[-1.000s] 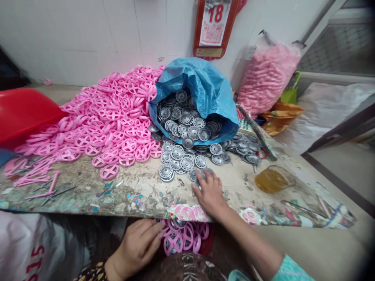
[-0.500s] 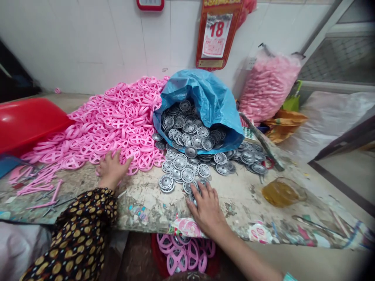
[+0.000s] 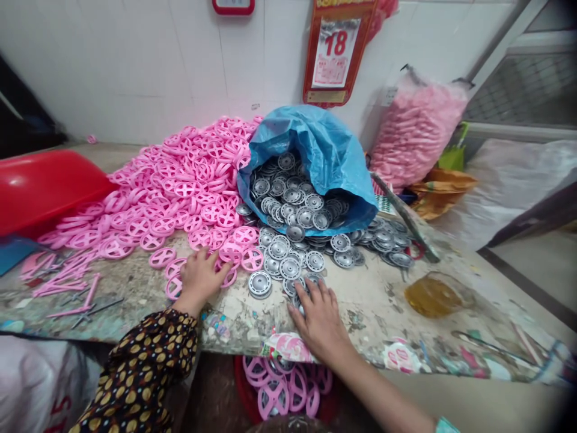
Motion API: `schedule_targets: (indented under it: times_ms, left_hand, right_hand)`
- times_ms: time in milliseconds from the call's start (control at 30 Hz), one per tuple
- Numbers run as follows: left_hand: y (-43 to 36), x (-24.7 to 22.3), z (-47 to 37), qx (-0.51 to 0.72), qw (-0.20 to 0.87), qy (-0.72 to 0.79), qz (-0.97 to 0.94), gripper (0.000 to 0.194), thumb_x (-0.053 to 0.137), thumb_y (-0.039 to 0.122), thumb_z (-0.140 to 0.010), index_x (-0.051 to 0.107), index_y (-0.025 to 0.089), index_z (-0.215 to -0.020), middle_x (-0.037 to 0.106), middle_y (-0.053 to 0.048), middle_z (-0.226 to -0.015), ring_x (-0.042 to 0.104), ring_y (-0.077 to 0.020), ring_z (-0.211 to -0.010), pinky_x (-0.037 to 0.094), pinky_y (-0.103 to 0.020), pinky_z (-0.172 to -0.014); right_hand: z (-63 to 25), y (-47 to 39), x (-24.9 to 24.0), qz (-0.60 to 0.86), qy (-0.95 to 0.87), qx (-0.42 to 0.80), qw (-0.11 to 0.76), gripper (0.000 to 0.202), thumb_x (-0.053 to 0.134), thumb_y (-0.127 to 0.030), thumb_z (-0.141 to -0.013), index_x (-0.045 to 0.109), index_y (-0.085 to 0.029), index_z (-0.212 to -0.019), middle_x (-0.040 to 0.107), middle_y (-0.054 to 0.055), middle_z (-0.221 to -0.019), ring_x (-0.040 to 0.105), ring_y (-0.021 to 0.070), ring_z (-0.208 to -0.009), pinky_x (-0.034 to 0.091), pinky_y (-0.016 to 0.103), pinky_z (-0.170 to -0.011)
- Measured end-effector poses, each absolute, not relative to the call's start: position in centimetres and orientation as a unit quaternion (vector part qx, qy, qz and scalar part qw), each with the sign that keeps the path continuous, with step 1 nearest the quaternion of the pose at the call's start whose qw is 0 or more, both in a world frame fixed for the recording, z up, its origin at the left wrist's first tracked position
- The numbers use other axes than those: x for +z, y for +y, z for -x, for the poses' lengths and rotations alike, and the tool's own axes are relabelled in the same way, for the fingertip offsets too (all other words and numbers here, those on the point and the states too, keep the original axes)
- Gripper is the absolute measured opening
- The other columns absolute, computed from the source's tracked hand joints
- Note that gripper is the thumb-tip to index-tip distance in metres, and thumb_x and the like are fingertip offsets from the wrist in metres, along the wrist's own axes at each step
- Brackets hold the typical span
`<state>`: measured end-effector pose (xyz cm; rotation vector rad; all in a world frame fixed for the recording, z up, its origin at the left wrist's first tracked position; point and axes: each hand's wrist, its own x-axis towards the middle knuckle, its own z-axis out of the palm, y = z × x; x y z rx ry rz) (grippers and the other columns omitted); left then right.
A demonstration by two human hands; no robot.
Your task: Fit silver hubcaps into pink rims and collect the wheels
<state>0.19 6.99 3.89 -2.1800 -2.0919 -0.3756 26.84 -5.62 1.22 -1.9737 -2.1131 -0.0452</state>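
My left hand [image 3: 202, 278], fingers spread, rests on pink spoked rings at the front of a large pink pile [image 3: 180, 174]. Several loose rings [image 3: 162, 257] lie around it on the worn table. My right hand [image 3: 320, 313] is spread palm down, its fingertips on grey discs [image 3: 294, 286] at the near edge of the grey heap. Neither hand visibly grips anything. More grey discs [image 3: 304, 216] spill from the mouth of a blue bag [image 3: 333, 156]. One disc stack [image 3: 260, 284] sits between the two hands.
A red tray [image 3: 49, 186] stands at the left, near pink and grey sticks [image 3: 85, 300]. At the right are a container of amber liquid [image 3: 433, 294] and a bag of pink parts [image 3: 415, 132]. Below the table edge, a red container [image 3: 243, 397] holds pink rings.
My left hand has moved right and toward me, and several pink rings have shifted forward from the pile with it. My right hand has barely moved.
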Motion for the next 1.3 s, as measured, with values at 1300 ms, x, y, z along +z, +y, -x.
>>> schedule_targets:
  times_ms: [1300]
  left_hand:
    - [3.4, 5.5, -4.1, -0.208, -0.017, -0.598, 0.774, 0.037, 0.045, 0.025, -0.086, 0.052, 0.017, -0.121, 0.058, -0.011, -0.105, 0.058, -0.0253, -0.093, 0.044, -0.034, -0.076]
  right_hand:
    - [-31.6, -6.8, 2.5, 0.668, -0.698, 0.058, 0.25, 0.047, 0.063, -0.041, -0.078, 0.059, -0.018, -0.119, 0.057, 0.012, -0.112, 0.052, 0.0276, -0.101, 0.044, 0.042, -0.087]
